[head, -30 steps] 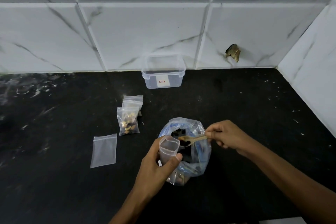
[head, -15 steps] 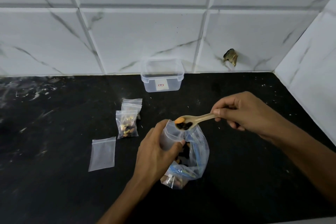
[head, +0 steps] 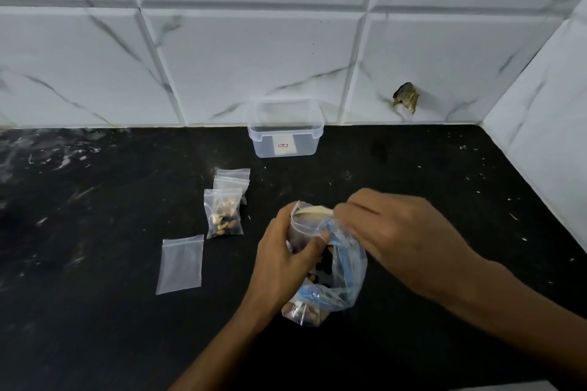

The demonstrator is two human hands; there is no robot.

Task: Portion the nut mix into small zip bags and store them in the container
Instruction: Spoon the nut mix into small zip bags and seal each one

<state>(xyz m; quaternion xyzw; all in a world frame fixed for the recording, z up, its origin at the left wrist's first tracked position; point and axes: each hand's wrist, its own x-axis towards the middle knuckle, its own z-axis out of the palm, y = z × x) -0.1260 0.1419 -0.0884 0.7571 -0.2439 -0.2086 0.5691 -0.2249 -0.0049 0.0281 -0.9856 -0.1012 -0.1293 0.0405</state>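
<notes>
1. Left hand (head: 287, 259) curled round a small zip bag (head: 306, 225), thumb across its front, mouth held open and upright.
2. Right hand (head: 390, 232) pinching a pale spoon (head: 313, 210), its bowl tipped over the small bag's mouth; fingers narrow, blurred.
3. Large bag of nut mix (head: 330, 292) just behind and below the left hand, on the black counter (head: 95, 327), touching the small bag.
4. Left of the hands: a filled zip bag (head: 224, 216), with two more bags (head: 233, 179) overlapping just beyond it.
5. Nearer and further left: an empty flat zip bag (head: 181, 263).
6. Far centre, against the tiled wall (head: 254, 57): clear container (head: 286, 128), lid off, well apart from the bags.
</notes>
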